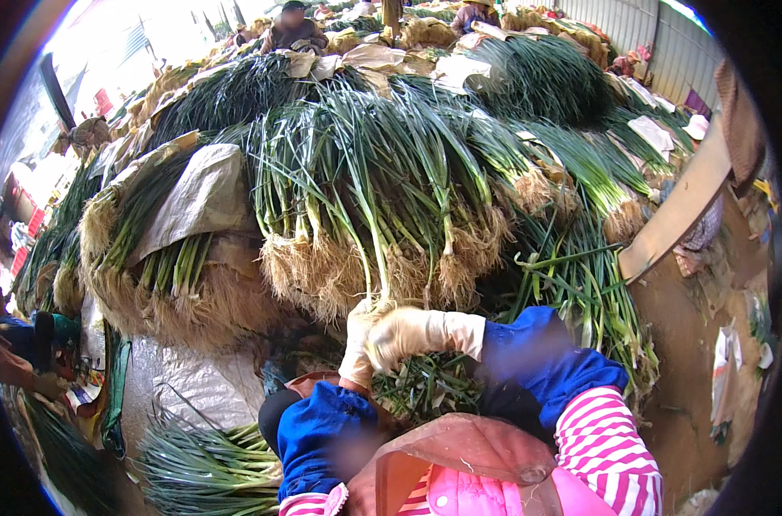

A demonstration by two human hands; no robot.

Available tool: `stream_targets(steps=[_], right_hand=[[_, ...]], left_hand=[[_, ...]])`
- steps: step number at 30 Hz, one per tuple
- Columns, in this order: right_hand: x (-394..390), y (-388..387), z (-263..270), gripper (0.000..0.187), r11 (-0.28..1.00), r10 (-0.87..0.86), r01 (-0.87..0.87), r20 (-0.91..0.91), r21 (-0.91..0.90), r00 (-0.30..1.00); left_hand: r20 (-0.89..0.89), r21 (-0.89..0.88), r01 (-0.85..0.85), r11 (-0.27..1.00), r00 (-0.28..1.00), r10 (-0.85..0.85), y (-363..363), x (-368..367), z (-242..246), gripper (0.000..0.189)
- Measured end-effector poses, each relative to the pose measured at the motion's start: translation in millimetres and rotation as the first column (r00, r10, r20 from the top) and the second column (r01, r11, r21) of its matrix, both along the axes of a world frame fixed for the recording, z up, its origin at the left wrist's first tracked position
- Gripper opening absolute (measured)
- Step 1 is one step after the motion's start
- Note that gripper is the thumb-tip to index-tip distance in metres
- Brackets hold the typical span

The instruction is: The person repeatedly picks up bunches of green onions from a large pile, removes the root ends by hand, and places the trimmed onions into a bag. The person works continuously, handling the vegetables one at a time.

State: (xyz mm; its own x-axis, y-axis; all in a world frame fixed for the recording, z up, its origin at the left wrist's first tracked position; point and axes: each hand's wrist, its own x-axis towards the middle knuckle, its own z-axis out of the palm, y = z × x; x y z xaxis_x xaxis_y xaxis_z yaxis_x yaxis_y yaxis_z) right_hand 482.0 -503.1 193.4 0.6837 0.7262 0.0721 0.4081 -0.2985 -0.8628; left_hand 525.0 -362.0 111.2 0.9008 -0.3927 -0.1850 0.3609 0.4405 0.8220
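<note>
Both my hands wear pale gloves and meet at the root end of a few long green onions, in front of the heap. My left hand is closed around their base, and the leaves lean up and away over the pile. Against it lies my right hand, curled and blurred by motion; its fingertips are hidden, so whether it grips is unclear. Just beyond my hands, a thick row of green onions lies with bushy, straw-coloured roots towards me. Loose trimmed leaves are below my hands.
A bundle of green onions lies at lower left, near a pale woven sheet. Sacking covers part of the left heap. To the right, a curved tan strip rises above the brown floor. People are among the far heaps.
</note>
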Motion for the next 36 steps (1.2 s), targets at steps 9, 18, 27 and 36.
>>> stream_targets(steps=[9, 18, 27, 36], right_hand=[[47.7, -45.9, -1.6, 0.04, 0.689, -0.461, 0.607, 0.408, -0.395, 0.788], [54.0, -24.6, -5.9, 0.036, 0.554, -0.749, 0.74, 0.161, -0.382, 0.643], [21.3, -146.0, 70.4, 0.02, 0.164, -0.977, 0.872, -0.049, 0.462, 0.21], [-226.9, -351.4, -43.2, 0.03, -0.404, -0.911, 0.771, 0.289, -0.493, -0.293]], left_hand=[[0.07, 0.331, -0.027, 0.943, 0.998, 0.005, -13.3, -19.9, 15.6, 0.018], [0.569, 0.803, -0.424, 0.419, 0.754, -0.327, -22.7, -40.8, 7.7, 0.025], [0.128, 0.319, 0.014, 0.948, 0.99, -0.058, -12.9, -24.6, -5.4, 0.016], [-0.045, -0.173, 0.055, 0.983, 0.997, -0.064, -21.4, 10.1, -5.5, 0.023]])
